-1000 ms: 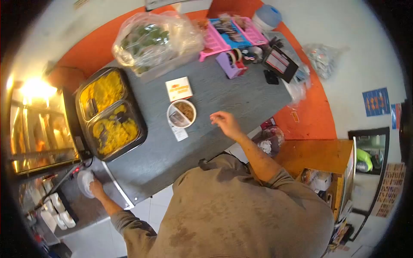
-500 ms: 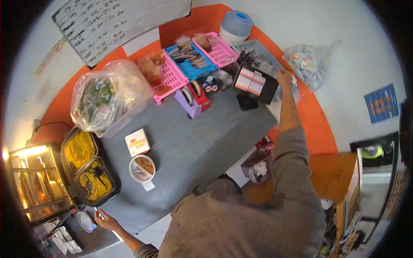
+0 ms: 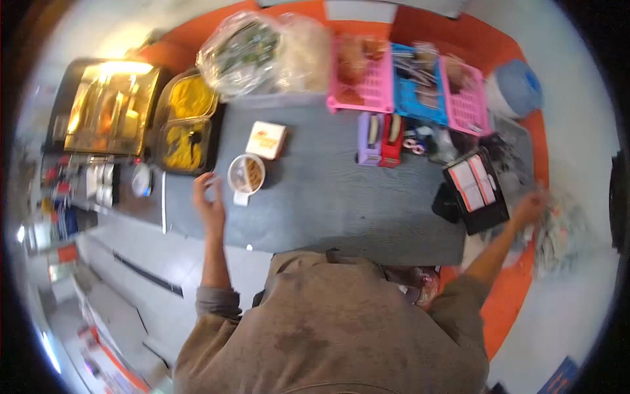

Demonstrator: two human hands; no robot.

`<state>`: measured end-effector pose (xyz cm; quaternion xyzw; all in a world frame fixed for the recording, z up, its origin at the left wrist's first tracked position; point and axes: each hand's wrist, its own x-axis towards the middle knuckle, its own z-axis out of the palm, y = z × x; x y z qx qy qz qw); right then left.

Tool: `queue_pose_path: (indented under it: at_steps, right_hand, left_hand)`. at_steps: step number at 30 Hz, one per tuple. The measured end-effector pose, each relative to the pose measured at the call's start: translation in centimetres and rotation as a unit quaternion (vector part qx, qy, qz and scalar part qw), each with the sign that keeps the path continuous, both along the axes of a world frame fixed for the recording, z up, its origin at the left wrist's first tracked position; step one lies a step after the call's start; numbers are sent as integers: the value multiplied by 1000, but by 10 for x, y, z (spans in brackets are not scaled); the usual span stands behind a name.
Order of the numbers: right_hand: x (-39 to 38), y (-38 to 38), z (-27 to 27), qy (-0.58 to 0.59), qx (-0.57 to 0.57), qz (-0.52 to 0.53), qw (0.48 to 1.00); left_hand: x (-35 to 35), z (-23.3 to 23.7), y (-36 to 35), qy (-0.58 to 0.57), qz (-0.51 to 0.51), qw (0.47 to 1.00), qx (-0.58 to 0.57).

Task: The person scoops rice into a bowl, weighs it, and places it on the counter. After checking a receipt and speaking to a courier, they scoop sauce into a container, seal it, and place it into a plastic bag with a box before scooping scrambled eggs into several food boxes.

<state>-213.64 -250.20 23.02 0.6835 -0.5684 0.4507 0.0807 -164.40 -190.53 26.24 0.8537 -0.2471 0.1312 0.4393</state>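
Observation:
My left hand (image 3: 209, 202) is raised over the counter's front edge, fingers curled but apart, with nothing visible in them. Close to its right stands a round tub (image 3: 253, 172) of brown food, a white slip under its rim. Behind the tub is a white carton (image 3: 266, 139) with orange print. Far to the right, my right hand (image 3: 530, 206) reaches past a black box (image 3: 493, 209) holding red-edged white cards. It is at the side of a grey bin (image 3: 520, 141) with clear plastic items. Its fingers are blurred, so any hold is hidden.
Black trays of yellow food (image 3: 184, 146) stand beside a lit glass warmer (image 3: 108, 108). Along the back are plastic bags (image 3: 246, 52), a pink basket (image 3: 361, 102) and a blue basket (image 3: 420, 110). Purple and red tape dispensers (image 3: 380, 154) sit mid-counter.
The view has swung, so the counter now lies level across it. My left hand has come from beside the white counter strip to near the tub. My right hand stays by the bin.

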Motion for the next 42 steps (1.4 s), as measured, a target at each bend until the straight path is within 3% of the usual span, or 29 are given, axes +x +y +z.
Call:
queue_pose_path:
  at_steps: [1,3,5,6,8,9,11,12,13,14,16,20,21,22,23,25,26,29,32,34,36,40,42]
  right_hand:
    - [6,25,11,-58,21,20,998]
    - [79,124,56,-328,31,229,916]
    - [144,200,60,-385,213,290,850]
    - [168,238,57,-366,383,417,739]
    - [223,313,36,-327,530,512,592]
    - [238,337,22,-303,598,519,530]
    - [277,388,20,-340,537,513,577]
    - [292,396,32,-129,397,594,688]
    - [308,404,43,90,224,625,743]
    - [327,421,43,91,222,627,741]
    - [370,462,36,250,177,690,656]
    - [466,500,-17,183,264,672,668]
    - [489,504,-29,183,283,647,684]
    - [508,504,-34,266,286,610,690]
    - [522,505,-48,336,271,594,679]
    - [534,516,-62,395,248,575,672]
    - [534,522,-68,402,250,573,669]
    - [522,531,-83,396,228,575,679]
    - [508,533,-88,245,140,635,720]
    - [507,538,-98,254,140,616,732]
    - [514,540,-103,261,137,599,744]
    - [522,545,-105,312,145,575,742]
    - [523,546,-105,327,144,567,742]
  left_hand:
    - [-14,2,-12,13,-37,999,24]
    - [-55,-4,-40,157,-175,972,-5]
    - [-102,-4,-74,348,-323,876,-84]
    - [-127,-12,-85,407,-337,831,-174]
    - [-135,-15,-80,456,-349,774,-266]
    - [-129,-10,-74,516,-304,764,-239]
    - [-108,-8,-54,569,-256,750,-219]
    - [-87,-10,-35,542,-250,785,-169]
    - [-68,-12,-17,513,-241,815,-117]
    - [-51,-14,-1,512,-240,816,-120]
    - [-19,-21,26,522,-253,808,-103]
    - [53,-78,64,440,-195,857,-184]
    - [75,-89,74,430,-106,873,-204]
    - [88,-102,85,419,-14,880,-223]
    - [95,-115,94,424,-11,877,-226]
    - [104,-147,113,467,-34,877,-105]
    - [106,-184,123,440,-89,893,-42]
    - [86,-216,127,386,-116,915,-15]
    - [73,-197,123,437,-80,893,-69]
    - [68,-196,118,454,-60,882,-112]
    - [67,-193,108,398,-73,894,-191]
    - [77,-177,96,407,-85,892,-175]
    - [84,-168,95,451,-86,885,-78]
